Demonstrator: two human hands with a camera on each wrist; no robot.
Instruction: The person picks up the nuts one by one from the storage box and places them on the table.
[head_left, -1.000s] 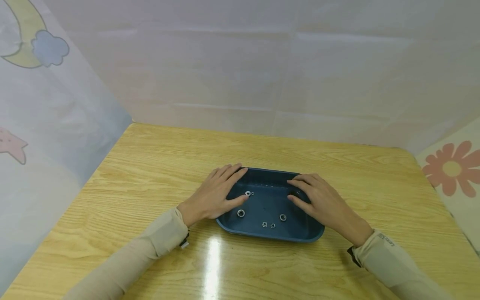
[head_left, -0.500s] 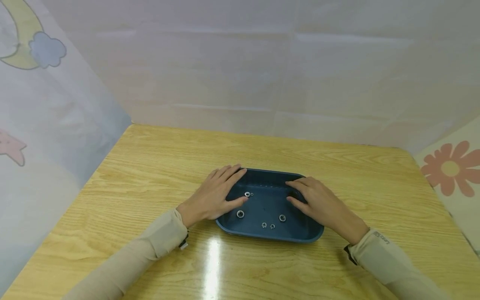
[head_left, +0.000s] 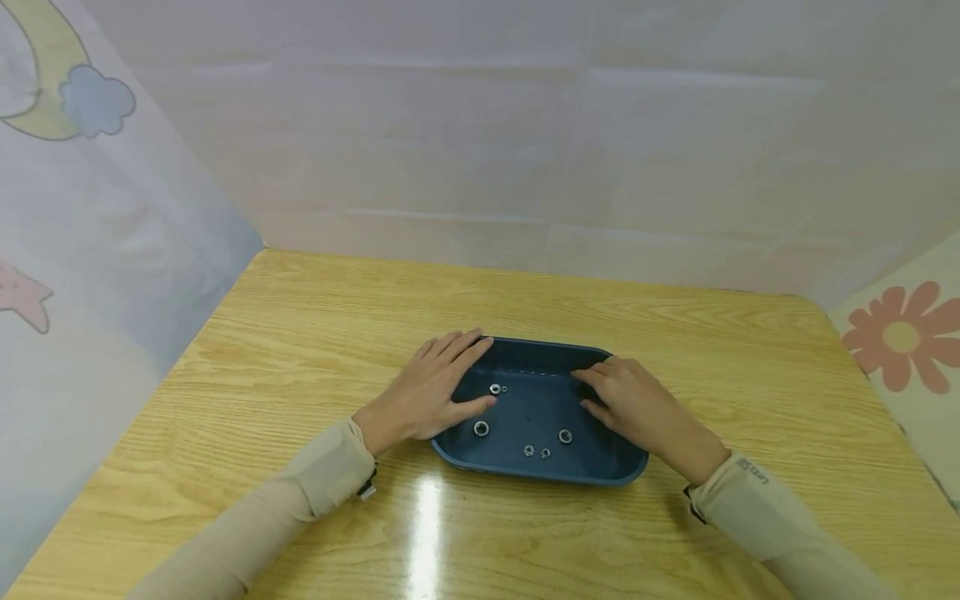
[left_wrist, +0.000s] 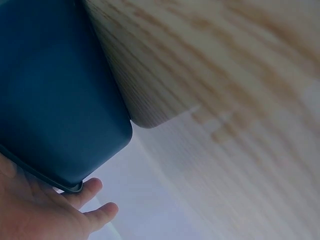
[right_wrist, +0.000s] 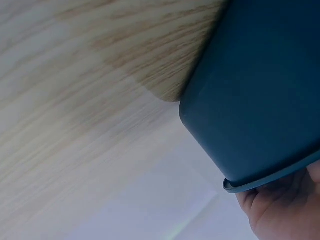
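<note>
A dark blue plastic tray (head_left: 525,473) with rounded corners lies on the wooden table, several small silvery ring-shaped metal nuts on its floor. My left hand (head_left: 431,387) rests over the tray's left rim, fingers straight toward the far corner and thumb reaching inside. Near that thumb are a nut (head_left: 495,389) and a much smaller one (head_left: 504,389); another nut (head_left: 482,428) lies closer to me. Across the right rim lies my right hand (head_left: 637,408), fingertips and thumb apart inside the tray. Its nearest visible nut (head_left: 566,437) is left of and below the thumb.
Two smaller nuts (head_left: 529,451) (head_left: 545,453) sit by the tray's near wall. The wooden table (head_left: 337,325) extends around the tray, with a pale sheet (head_left: 480,150) behind it. Printed sheets (head_left: 112,217) hang on both sides.
My right hand has shifted slightly left, and its fingers bend a little more inside the tray. The left hand, tray and visible nuts stay in place.
</note>
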